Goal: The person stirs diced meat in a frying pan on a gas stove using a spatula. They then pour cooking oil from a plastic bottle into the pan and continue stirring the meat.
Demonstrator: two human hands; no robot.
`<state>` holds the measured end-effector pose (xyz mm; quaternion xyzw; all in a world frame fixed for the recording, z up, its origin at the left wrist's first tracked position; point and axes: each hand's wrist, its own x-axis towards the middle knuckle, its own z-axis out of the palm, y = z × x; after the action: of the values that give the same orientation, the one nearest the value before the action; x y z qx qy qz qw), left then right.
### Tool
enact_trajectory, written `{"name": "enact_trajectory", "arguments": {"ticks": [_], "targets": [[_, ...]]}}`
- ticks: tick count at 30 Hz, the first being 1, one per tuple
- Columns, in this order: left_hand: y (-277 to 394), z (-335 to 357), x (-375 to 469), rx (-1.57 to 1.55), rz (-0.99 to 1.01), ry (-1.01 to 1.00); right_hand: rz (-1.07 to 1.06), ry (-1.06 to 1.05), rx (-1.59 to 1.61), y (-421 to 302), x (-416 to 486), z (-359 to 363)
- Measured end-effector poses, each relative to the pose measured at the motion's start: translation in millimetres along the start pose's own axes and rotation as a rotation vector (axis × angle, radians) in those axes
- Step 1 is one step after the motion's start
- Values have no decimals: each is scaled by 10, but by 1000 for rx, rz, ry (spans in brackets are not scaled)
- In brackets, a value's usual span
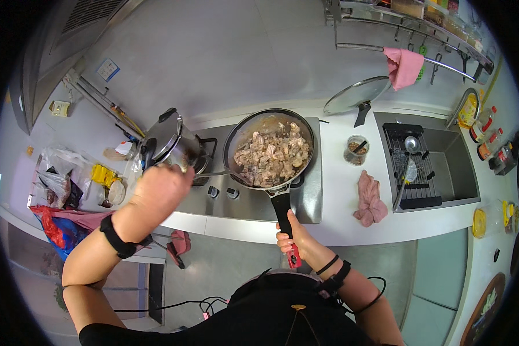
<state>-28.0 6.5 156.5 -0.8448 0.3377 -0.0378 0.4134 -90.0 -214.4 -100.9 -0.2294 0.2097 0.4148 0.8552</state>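
A deep frying pan (268,111) stands over the right burner of the steel gas hob (311,190). Chunks of browned meat (272,151) fill much of its bottom. My right hand (296,235) is wrapped around the pan's black and red handle (281,209). My left hand (162,186) is closed on the metal handle of a cooking utensil (212,174), which reaches over the pan's left rim; its working end is hidden among the meat. Just beyond my left hand, a steel pressure cooker (166,138) sits on the left burner.
Right of the hob are a glass lid (359,95), a spice jar (356,151), a pink cloth (370,199) and a sink (454,173) with a rack and ladle. Bottles (484,125) stand behind it. Plastic bags (60,173) lie on the left counter. A rail (445,65) hangs above.
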Motion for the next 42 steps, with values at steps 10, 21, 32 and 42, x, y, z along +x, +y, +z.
{"name": "enact_trajectory", "arguments": {"ticks": [10, 21, 32, 42], "targets": [[1001, 798, 342, -97, -127, 99, -4, -29, 19, 53, 10, 38], [1021, 1162, 1459, -300, -291, 275, -24, 16, 11, 57, 35, 74], [1110, 639, 341, -95, -48, 37, -49, 12, 17, 101, 88, 24], [1206, 918, 1375, -323, -161, 114, -105, -29, -5, 117, 72, -4]]}}
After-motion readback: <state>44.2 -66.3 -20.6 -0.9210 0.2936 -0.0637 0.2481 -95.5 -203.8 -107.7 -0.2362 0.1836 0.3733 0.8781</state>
